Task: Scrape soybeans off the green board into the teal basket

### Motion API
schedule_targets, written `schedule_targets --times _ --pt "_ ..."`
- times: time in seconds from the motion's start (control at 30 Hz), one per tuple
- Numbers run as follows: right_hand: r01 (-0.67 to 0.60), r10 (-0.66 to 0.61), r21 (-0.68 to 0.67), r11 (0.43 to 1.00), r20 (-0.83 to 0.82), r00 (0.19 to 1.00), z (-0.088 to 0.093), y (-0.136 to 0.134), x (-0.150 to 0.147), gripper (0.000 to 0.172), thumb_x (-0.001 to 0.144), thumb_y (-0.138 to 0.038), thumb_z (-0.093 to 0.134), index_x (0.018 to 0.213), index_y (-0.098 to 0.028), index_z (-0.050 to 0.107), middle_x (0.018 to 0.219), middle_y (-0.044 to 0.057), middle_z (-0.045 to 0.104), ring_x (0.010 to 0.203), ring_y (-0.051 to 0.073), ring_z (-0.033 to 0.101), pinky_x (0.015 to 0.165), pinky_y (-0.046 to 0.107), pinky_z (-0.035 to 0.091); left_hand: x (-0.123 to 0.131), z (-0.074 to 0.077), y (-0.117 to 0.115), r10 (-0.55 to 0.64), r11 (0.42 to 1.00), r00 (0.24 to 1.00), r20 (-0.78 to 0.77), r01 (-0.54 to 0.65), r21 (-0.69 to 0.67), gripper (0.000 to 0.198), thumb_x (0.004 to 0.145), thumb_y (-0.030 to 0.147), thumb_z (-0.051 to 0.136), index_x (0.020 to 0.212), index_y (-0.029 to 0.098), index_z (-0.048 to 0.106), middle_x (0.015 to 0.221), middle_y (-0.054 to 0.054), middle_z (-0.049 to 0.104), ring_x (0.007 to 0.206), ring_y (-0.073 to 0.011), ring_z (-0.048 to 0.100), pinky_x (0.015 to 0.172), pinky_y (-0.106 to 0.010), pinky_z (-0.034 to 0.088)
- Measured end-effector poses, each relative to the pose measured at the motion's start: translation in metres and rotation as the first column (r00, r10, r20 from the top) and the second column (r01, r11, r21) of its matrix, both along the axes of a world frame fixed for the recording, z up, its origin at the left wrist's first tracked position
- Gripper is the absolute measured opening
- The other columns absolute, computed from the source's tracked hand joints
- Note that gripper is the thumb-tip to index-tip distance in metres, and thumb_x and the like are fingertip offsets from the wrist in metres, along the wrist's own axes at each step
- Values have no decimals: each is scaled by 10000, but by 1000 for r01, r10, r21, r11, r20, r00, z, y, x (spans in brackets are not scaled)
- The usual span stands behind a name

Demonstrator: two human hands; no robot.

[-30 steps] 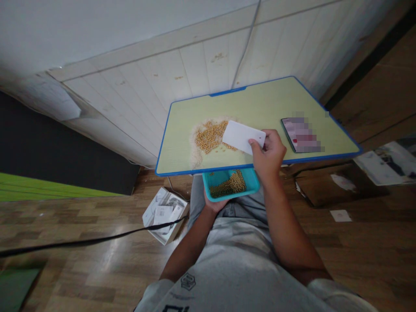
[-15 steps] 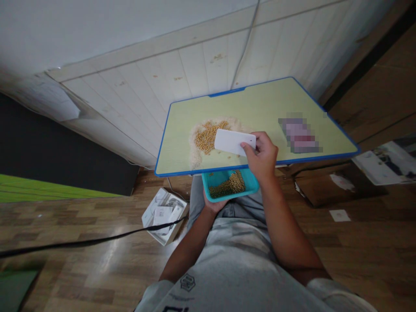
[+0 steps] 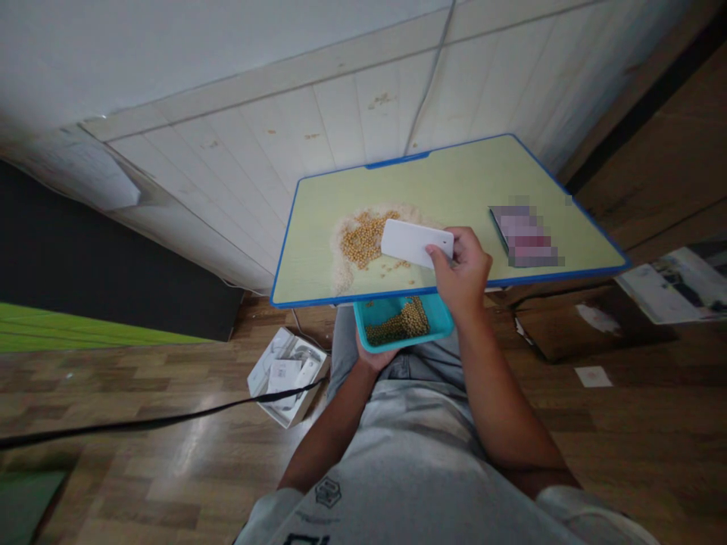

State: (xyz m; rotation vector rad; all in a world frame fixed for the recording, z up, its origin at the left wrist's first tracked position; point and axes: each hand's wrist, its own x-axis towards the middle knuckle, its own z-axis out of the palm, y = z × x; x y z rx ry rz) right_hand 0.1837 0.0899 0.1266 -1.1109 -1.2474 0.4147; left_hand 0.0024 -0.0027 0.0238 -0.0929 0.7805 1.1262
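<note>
My right hand (image 3: 463,269) pinches one end of a flat white plastic scraper (image 3: 414,241), thumb on top, over the table. Left of the scraper lies a heap of yellow soybeans (image 3: 363,242), with pale rice-like grains (image 3: 342,276) spread around it. A few loose beans lie near the table's front edge. Below that edge, my left hand (image 3: 375,357) grips a turquoise plastic tray (image 3: 437,333) from underneath; most of its fingers are hidden. Inside the tray are soybeans (image 3: 416,318) and smaller dark green beans (image 3: 386,331).
The light green table (image 3: 460,174) has a blue rim and stands against the wall. A blurred-out flat packet (image 3: 525,238) lies on its right side. On the floor sit a white box with papers (image 3: 289,378) and a cardboard box (image 3: 591,325). A black strap (image 3: 170,418) crosses at left.
My right hand has shifted slightly right and away from me with the scraper, uncovering several loose beans near the front edge. The left hand and tray have stayed nearly still.
</note>
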Motion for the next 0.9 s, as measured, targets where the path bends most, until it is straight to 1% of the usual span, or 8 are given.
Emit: schedule_targets --times 0.1,0.27,0.37,0.47,0.53,0.63,0.8,0.9 --pt "-52 52 -19 998 3 999 0 0 0 174 927 -373 783 1046 -296 681 856 -27 702 774 217 683 703 323 534 -1 -1 0 -28 999 1000 7 28 24 815 1181 663 239 1811 282 588 1821 -126 651 1808 -407 456 1535 -716 120" --pt "-111 110 -29 993 -23 994 -1 -1 -2 184 937 -394 778 1051 -294 674 852 -26 690 768 210 681 664 304 501 -1 -3 0 -38 999 999 8 38 37 837 1172 694 208 1809 312 592 1825 -103 652 1816 -400 444 1533 -722 138" --pt "-160 158 -43 986 -43 987 1 -2 -3 196 922 -391 791 1042 -290 674 854 -25 691 764 205 678 659 301 499 0 2 0 -16 999 999 33 14 37 833 1178 681 222 1800 276 600 1858 -106 613 1821 -404 434 1533 -716 178" --pt "-207 204 -53 977 -46 978 5 -3 -3 203 900 -392 808 1017 -286 681 838 -30 683 740 195 658 643 298 484 3 9 1 14 1000 997 71 -15 14 848 1178 682 230 1807 235 581 1909 -117 541 1848 -391 383 1546 -676 168" --pt "-240 237 -60 969 -43 971 7 -3 -3 205 886 -396 813 999 -285 684 829 -31 681 732 193 645 634 296 478 4 13 1 13 1000 997 78 -14 9 844 1179 685 231 1818 248 567 1932 -100 509 1857 -384 363 1552 -663 143" --pt "-290 287 -70 955 -43 957 9 -3 -3 206 866 -398 813 977 -281 686 811 -35 683 723 190 635 631 297 472 5 16 2 -8 999 998 62 6 35 838 1184 694 224 1829 271 551 1943 -74 492 1852 -386 374 1553 -665 130" --pt "-359 356 -99 928 -47 933 9 -2 -2 211 865 -409 810 969 -283 676 791 -41 674 714 186 612 633 297 441 4 9 4 -11 999 997 73 8 47 856 1185 707 223 1852 253 507 1932 -105 506 1842 -395 394 1543 -689 169" --pt "-380 377 -100 919 -49 925 9 -3 1 215 873 -407 804 972 -280 662 796 -44 651 717 181 594 634 289 421 1 2 3 -9 998 994 108 2 63 843 1185 684 254 1837 228 532 1931 -124 504 1865 -401 338 1543 -695 146"
